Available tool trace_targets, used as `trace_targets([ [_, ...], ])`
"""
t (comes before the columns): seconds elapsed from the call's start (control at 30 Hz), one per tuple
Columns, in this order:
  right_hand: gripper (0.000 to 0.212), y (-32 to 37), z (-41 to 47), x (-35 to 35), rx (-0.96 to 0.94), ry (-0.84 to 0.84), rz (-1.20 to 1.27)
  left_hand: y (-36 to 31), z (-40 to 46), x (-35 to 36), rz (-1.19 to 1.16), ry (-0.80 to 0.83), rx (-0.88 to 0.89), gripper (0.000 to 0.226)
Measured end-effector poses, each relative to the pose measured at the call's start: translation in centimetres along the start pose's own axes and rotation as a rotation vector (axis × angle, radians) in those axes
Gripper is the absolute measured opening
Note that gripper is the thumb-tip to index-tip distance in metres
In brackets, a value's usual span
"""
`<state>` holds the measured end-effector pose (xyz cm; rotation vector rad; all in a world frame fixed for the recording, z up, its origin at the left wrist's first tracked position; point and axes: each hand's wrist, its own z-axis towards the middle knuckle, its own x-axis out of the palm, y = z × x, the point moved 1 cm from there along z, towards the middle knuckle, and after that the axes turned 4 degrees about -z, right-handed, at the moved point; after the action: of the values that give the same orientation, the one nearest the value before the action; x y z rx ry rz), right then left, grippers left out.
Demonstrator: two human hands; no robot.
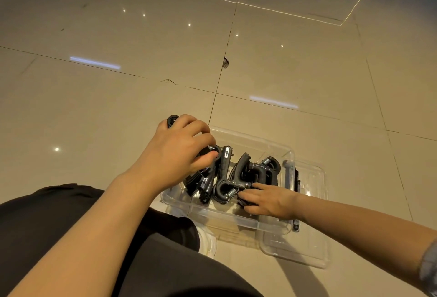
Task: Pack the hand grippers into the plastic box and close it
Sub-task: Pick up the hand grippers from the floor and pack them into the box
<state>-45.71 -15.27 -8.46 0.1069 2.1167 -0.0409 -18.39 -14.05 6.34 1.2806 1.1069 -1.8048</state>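
A clear plastic box (236,219) stands open on the tiled floor and holds several black hand grippers (238,176) with metal springs. My left hand (177,152) grips one black hand gripper (172,120) above the box's left end; its handle tip sticks out past my knuckles. My right hand (267,199) reaches into the box from the right. Its fingers lie straight against a hand gripper near the spring (231,193). The clear lid (305,202) with black latches lies to the right of the box, partly under my right forearm.
Glossy beige floor tiles (142,48) with dark, cracked joints spread all around. My leg in dark trousers (94,237) fills the lower left, with a white shoe (208,242) right by the box's near left corner.
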Motion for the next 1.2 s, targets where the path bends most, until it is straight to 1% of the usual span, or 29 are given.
trace_targets([
  [0.07, 0.072, 0.0, -0.1, -0.2, 0.015, -0.031, 0.018, 0.2, -0.3, 0.0, 0.006, 0.000, -0.008, 0.043],
  [0.13, 0.073, -0.1, -0.6, -0.1, 0.071, -0.048, 0.054, 0.4, -0.6, 0.1, 0.007, 0.004, -0.024, 0.044],
  [0.3, 0.077, 0.5, -3.4, 0.4, 0.352, -0.015, 0.280, 1.0, -1.5, 0.6, -0.006, 0.032, -0.067, 0.044],
  [0.4, 0.080, 1.8, -3.6, 0.7, 0.456, -0.032, 0.361, 1.1, -2.0, 0.8, -0.007, 0.045, -0.085, 0.044],
  [0.5, 0.087, 2.1, -2.8, 0.6, 0.491, -0.019, 0.331, 1.1, -2.6, 0.9, -0.007, 0.053, -0.098, 0.043],
  [0.57, 0.087, 2.0, -2.6, 0.3, 0.496, -0.005, 0.305, 1.2, -2.9, 1.0, -0.002, 0.055, -0.101, 0.043],
  [0.73, 0.085, 1.7, -3.0, -0.1, 0.447, -0.051, 0.311, 1.4, -3.4, 1.2, -0.005, 0.053, -0.117, 0.043],
  [0.8, 0.088, 1.6, -3.1, 0.0, 0.442, -0.094, 0.305, 1.4, -3.5, 1.3, -0.037, 0.053, -0.143, 0.046],
  [0.83, 0.088, 1.6, -3.1, 0.1, 0.456, -0.084, 0.309, 1.5, -3.5, 1.3, -0.062, 0.055, -0.166, 0.049],
  [0.9, 0.084, 1.6, -2.8, 0.2, 0.491, -0.060, 0.330, 1.5, -3.4, 1.3, -0.123, 0.049, -0.226, 0.056],
  [0.97, 0.072, 1.9, -2.0, -0.9, 0.550, -0.102, 0.395, 1.3, -3.3, 1.1, -0.188, -0.023, -0.292, 0.061],
  [1.0, 0.066, 2.2, -1.6, -2.0, 0.607, -0.157, 0.468, 0.9, -3.2, 1.0, -0.217, -0.077, -0.322, 0.062],
  [1.03, 0.062, 2.6, -1.1, -3.6, 0.680, -0.246, 0.597, 0.5, -3.1, 0.8, -0.238, -0.133, -0.342, 0.061],
  [1.1, 0.053, 3.8, -0.1, -7.3, 0.807, -0.504, 1.009, -0.5, -2.9, 0.6, -0.251, -0.226, -0.343, 0.059],
  [1.13, 0.047, 4.5, 0.3, -9.1, 0.829, -0.617, 1.247, -1.0, -2.8, 0.5, -0.251, -0.257, -0.337, 0.058],
  [1.17, 0.041, 5.2, 0.7, -10.4, 0.822, -0.691, 1.443, -1.3, -2.8, 0.5, -0.256, -0.276, -0.343, 0.058],
  [1.2, 0.036, 5.8, 1.1, -11.3, 0.804, -0.742, 1.558, -1.7, -2.7, 0.5, -0.276, -0.282, -0.369, 0.058],
])
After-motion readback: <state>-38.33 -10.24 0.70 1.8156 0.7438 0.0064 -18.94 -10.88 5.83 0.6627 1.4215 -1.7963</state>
